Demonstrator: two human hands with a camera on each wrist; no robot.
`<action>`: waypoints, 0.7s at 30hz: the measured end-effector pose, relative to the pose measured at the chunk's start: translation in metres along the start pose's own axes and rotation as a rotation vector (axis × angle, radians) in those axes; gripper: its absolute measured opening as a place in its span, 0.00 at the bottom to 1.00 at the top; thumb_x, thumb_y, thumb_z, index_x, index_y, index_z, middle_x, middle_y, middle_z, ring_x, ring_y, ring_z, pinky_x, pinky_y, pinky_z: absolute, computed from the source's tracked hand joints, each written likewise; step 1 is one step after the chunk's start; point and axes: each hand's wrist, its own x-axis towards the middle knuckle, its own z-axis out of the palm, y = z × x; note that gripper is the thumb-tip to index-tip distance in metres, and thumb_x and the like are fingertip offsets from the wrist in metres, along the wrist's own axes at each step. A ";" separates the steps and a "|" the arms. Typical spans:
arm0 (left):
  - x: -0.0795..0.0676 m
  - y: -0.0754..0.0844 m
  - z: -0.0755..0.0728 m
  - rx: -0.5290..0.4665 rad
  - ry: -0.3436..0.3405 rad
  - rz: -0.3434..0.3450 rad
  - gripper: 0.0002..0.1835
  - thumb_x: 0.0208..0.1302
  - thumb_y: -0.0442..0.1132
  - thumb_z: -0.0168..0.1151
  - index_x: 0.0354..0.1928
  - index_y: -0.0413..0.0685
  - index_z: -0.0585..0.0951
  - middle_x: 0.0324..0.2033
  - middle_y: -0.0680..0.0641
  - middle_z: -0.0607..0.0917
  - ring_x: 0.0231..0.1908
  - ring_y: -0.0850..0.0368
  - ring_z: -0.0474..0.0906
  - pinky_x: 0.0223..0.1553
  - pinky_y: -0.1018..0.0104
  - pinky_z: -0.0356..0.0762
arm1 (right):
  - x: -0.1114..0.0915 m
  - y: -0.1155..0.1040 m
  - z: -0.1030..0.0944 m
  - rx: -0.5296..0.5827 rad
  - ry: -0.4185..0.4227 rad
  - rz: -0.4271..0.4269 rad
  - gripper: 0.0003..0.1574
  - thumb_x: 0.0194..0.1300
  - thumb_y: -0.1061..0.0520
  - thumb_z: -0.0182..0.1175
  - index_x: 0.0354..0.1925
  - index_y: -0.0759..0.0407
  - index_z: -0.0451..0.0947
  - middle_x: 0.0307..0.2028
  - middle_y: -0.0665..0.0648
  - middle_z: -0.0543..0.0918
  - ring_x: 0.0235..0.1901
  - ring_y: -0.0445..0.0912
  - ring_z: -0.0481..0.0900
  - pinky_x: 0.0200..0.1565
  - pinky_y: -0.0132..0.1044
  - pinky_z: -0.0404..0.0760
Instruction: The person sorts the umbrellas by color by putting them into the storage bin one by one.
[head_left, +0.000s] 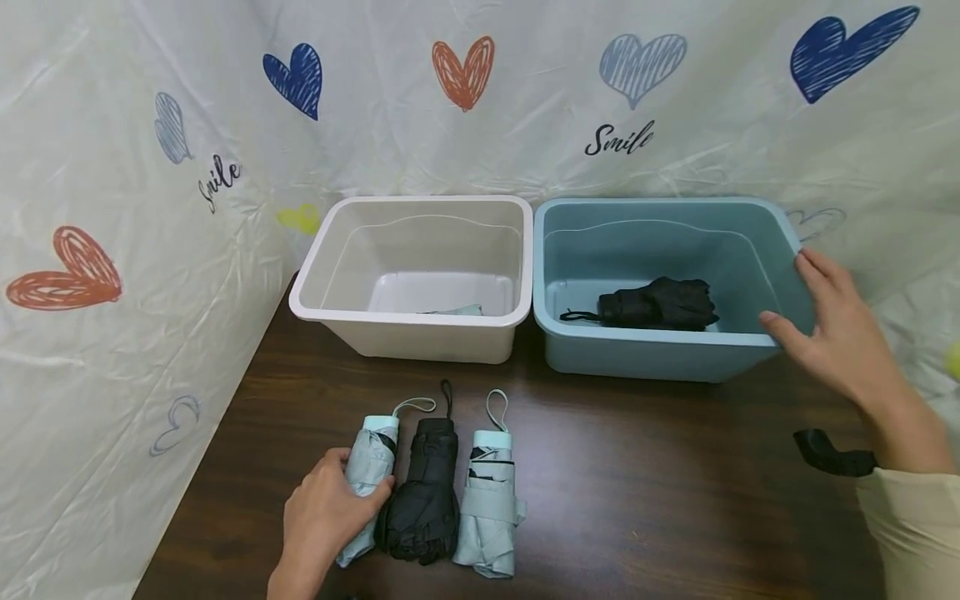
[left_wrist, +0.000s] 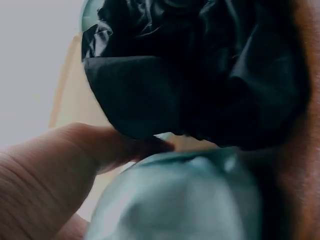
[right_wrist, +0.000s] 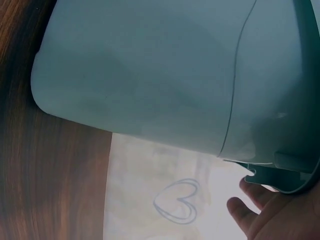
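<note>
On the dark table, my left hand (head_left: 322, 512) grips the leftmost folded umbrella (head_left: 370, 458), pale blue with a wrist loop, its thumb on the side facing a black folded umbrella (head_left: 420, 500). That black one lies close alongside, and a second pale blue folded umbrella (head_left: 486, 517) is to its right. In the left wrist view the thumb (left_wrist: 75, 160) lies against pale blue fabric (left_wrist: 175, 200). My right hand (head_left: 843, 333) holds the blue bin (head_left: 630, 354) by its right rim, thumb over the front corner. Inside that bin is another black folded umbrella (head_left: 660, 304).
A white bin (head_left: 412, 333) stands left of the blue one, with a bit of pale blue fabric (head_left: 465, 310) showing inside. A heart-printed sheet (head_left: 375, 142) hangs behind and at the left. Near my right wrist is a black curved piece (head_left: 832, 458).
</note>
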 end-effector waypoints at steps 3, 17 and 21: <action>-0.001 -0.001 0.001 -0.001 0.013 -0.002 0.44 0.49 0.67 0.71 0.61 0.43 0.76 0.48 0.42 0.88 0.30 0.53 0.81 0.24 0.60 0.71 | -0.001 0.002 -0.003 0.010 -0.016 -0.021 0.53 0.69 0.49 0.57 0.80 0.63 0.43 0.80 0.67 0.45 0.76 0.73 0.48 0.71 0.75 0.47; 0.000 -0.006 0.006 -0.134 0.107 0.050 0.40 0.50 0.62 0.74 0.61 0.46 0.77 0.48 0.41 0.86 0.37 0.50 0.83 0.31 0.58 0.74 | -0.001 0.002 -0.005 0.027 -0.015 -0.007 0.52 0.68 0.50 0.57 0.80 0.62 0.43 0.80 0.66 0.46 0.74 0.74 0.51 0.71 0.75 0.49; 0.001 -0.009 0.004 -0.145 0.130 0.075 0.40 0.50 0.62 0.75 0.61 0.48 0.78 0.48 0.42 0.86 0.40 0.49 0.83 0.32 0.57 0.75 | -0.001 0.001 -0.004 0.028 -0.017 0.000 0.52 0.68 0.50 0.57 0.80 0.62 0.43 0.80 0.67 0.46 0.74 0.73 0.51 0.71 0.75 0.49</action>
